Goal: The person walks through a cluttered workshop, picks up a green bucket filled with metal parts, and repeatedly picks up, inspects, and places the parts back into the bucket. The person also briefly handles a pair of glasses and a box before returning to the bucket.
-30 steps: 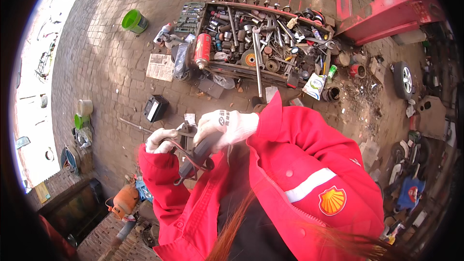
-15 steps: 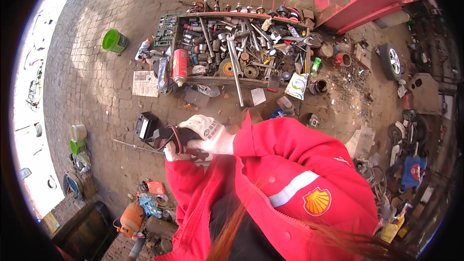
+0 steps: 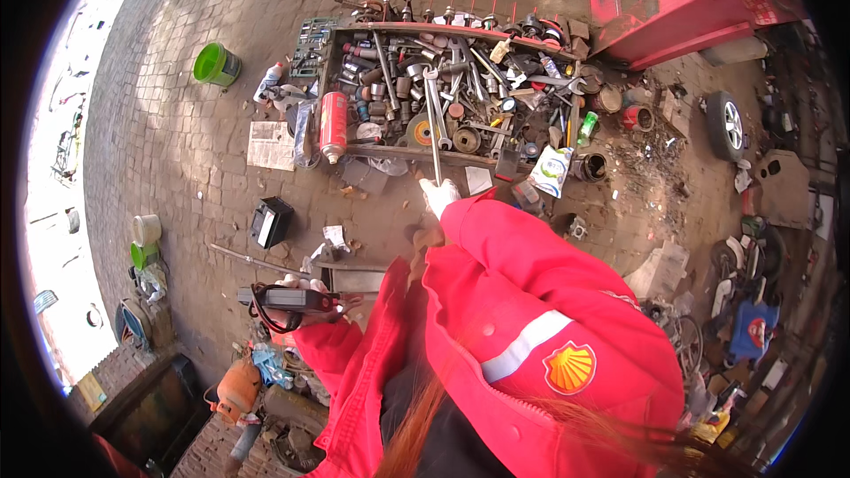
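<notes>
My left hand (image 3: 305, 283), in a white glove, is closed round a dark handheld device (image 3: 297, 300) with black and red leads looped about it. Its exact kind I cannot make out. Beyond it on the ground stands a small black battery-like box (image 3: 271, 222) with a pale label. My right hand (image 3: 439, 196), gloved too, is closed on the near end of a long combination wrench (image 3: 434, 128). The wrench's far end rests on the heap of sockets and spanners in the tool tray (image 3: 403, 157). A red spray can (image 3: 334, 127) lies at the tray's near left corner.
A thin metal rod (image 3: 248, 257) lies near my left hand. Left of the tray stands a green bucket (image 3: 217, 65). A white-and-green packet (image 3: 552, 170) and an open can (image 3: 589, 166) sit at its right. Farther right are a red steel post (image 3: 691, 13) and a wheel (image 3: 724, 126).
My right hand has left the device and reached forward to the wrench's near end. My left hand has drawn the device back and lower, away from the black box.
</notes>
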Motion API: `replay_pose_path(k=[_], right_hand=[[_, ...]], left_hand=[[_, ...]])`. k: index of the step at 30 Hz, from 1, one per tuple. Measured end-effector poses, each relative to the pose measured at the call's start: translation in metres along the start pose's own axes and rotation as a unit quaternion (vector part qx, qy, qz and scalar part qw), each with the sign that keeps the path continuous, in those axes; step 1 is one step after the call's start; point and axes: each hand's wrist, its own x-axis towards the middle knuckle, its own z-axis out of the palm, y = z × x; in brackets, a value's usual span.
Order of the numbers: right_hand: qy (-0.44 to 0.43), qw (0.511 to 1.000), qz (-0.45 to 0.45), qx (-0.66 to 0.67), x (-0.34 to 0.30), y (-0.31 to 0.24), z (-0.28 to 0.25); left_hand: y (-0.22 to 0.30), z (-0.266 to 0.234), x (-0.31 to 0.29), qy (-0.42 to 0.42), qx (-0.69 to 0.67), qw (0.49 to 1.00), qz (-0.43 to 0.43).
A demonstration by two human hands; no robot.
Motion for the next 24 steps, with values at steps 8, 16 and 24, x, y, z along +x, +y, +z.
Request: replay_pose_path(k=[8,16,24], right_hand=[[0.065,0.987,-0.141,0.051,0.002,-0.014,0.028],[0.133,0.977,-0.155,-0.066,-0.003,-0.024,0.033],[0.125,0.967,-0.201,-0.093,-0.006,-0.027,0.015]], left_hand=[[-0.003,0.033,0.012,-0.153,-0.096,0.98,-0.079],[0.005,0.057,0.019,-0.203,-0.059,0.97,-0.123],[-0.003,-0.002,0.006,-0.143,-0.037,0.989,0.021]])
